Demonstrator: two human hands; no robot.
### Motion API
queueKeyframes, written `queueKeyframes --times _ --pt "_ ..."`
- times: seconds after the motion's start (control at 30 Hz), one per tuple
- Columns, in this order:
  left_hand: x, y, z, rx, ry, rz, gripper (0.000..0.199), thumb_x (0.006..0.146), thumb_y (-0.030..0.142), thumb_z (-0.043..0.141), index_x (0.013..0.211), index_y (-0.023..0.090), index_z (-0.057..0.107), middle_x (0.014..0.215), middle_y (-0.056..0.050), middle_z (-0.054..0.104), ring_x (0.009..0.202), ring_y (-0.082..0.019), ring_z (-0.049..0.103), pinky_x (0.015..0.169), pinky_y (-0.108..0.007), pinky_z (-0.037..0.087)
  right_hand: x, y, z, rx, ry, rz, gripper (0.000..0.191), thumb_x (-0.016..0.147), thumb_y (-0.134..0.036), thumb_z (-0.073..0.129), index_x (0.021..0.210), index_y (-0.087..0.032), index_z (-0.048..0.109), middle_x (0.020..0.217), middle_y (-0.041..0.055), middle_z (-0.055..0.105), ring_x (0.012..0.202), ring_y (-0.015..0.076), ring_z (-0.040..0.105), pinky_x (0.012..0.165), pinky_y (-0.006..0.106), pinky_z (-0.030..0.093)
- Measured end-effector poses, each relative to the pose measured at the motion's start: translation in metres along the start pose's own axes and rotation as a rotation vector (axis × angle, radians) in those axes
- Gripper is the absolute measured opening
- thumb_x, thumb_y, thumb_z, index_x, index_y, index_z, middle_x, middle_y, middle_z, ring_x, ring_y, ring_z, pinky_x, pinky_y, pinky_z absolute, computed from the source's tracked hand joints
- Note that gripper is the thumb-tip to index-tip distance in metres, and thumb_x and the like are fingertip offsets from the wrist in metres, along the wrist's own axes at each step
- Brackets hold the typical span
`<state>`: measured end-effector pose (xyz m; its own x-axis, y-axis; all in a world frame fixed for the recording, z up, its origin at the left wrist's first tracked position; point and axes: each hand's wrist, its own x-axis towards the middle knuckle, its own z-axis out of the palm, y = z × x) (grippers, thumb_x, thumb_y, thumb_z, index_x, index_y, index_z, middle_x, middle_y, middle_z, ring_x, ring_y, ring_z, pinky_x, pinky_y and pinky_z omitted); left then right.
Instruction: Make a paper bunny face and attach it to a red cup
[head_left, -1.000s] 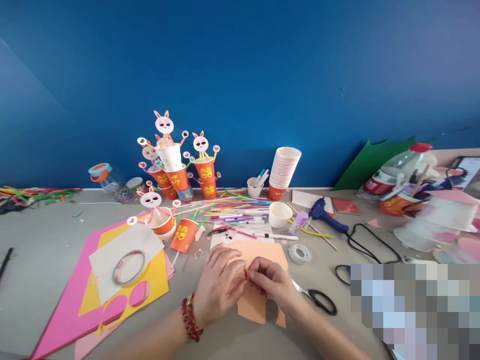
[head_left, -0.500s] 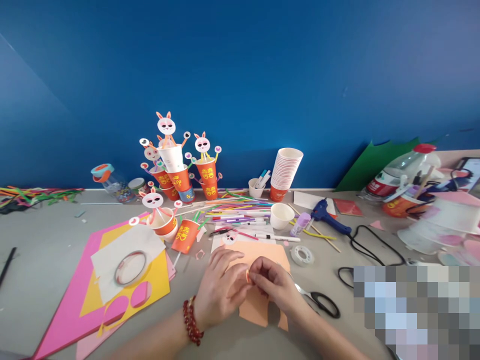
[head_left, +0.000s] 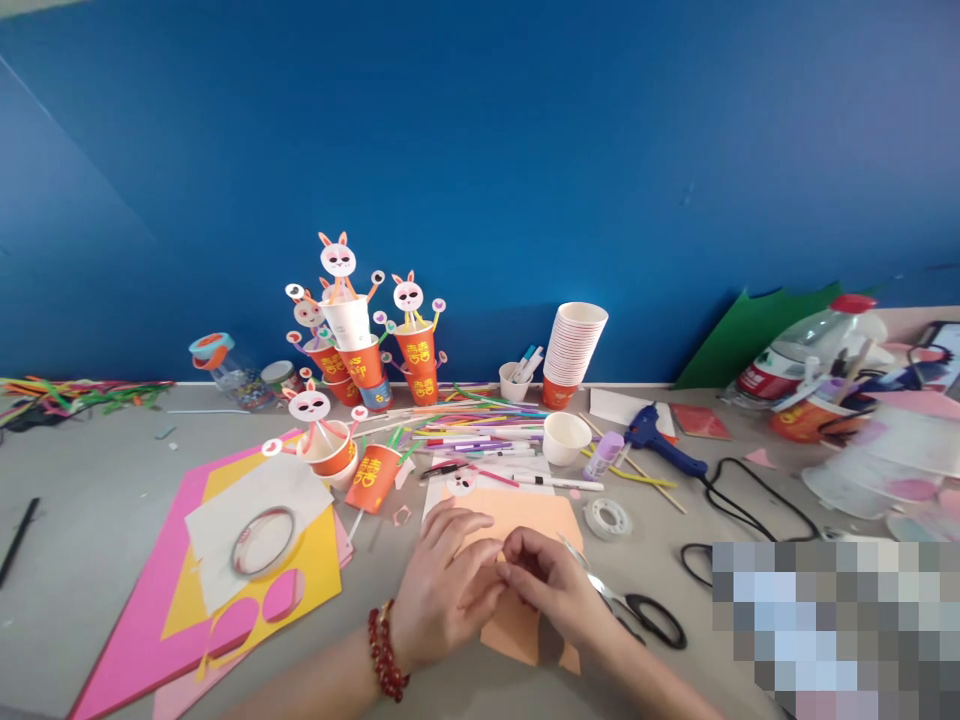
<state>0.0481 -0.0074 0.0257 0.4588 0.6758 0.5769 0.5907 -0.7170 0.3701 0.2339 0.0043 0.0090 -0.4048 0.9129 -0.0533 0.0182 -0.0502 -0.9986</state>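
My left hand (head_left: 454,580) and my right hand (head_left: 547,578) meet at their fingertips over a sheet of peach paper (head_left: 517,510). Between them is a small orange-edged paper ear, now almost wholly hidden by the fingers. The right thumb and forefinger are pinched together on it. My left thumb and forefinger close in from the other side, while its other fingers stay loosely stretched. Beyond the hands lies a white paper rabbit face (head_left: 461,481). A pair of scissors (head_left: 651,612) lies beside my right hand, its blades partly covered.
Paper-cup rabbits (head_left: 349,330) stand at back left, near stacked paper cups (head_left: 574,345). A glue gun (head_left: 660,440), a glue stick (head_left: 604,457) and a tape roll (head_left: 609,519) lie right. Coloured sheets (head_left: 142,590) bear a larger tape ring (head_left: 238,552).
The paper ear, visible between the fingertips before, is now covered by them. The hands stay together with only small finger movements. The whole view has shifted slightly.
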Motion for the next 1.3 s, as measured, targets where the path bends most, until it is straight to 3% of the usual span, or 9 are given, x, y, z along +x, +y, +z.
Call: queueKeyframes --times 0.47,0.8,1.3 --pt "0.0 -0.002 -0.001 -0.003 0.035 0.006 0.021 0.089 0.026 0.056 0.109 0.02 0.06 0.119 -0.012 0.06 0.112 -0.026 0.056 0.104 -0.052 0.042 0.0 0.002 -0.004 0.121 -0.031 0.081 0.039 0.081 -0.056 0.066 0.077 -0.019 0.054 0.062 -0.0047 0.048 0.051 0.0085 0.042 0.047 0.021 0.033" --pt "0.0 -0.003 0.001 -0.014 0.021 0.003 0.021 0.088 0.025 0.058 0.108 0.02 0.06 0.119 -0.012 0.061 0.112 -0.026 0.056 0.105 -0.051 0.04 0.0 -0.003 -0.003 0.006 0.014 0.005 0.028 0.084 -0.043 0.066 0.077 -0.019 0.055 0.068 -0.0019 0.054 0.058 0.0109 0.046 0.053 0.023 0.036" --pt "0.001 -0.003 0.001 -0.008 0.019 0.002 0.021 0.088 0.024 0.058 0.109 0.02 0.059 0.117 -0.011 0.062 0.11 -0.025 0.056 0.103 -0.05 0.04 -0.002 -0.007 -0.002 0.001 -0.012 0.064 0.032 0.083 -0.047 0.064 0.072 -0.019 0.053 0.063 -0.0024 0.052 0.054 0.0105 0.046 0.053 0.023 0.037"
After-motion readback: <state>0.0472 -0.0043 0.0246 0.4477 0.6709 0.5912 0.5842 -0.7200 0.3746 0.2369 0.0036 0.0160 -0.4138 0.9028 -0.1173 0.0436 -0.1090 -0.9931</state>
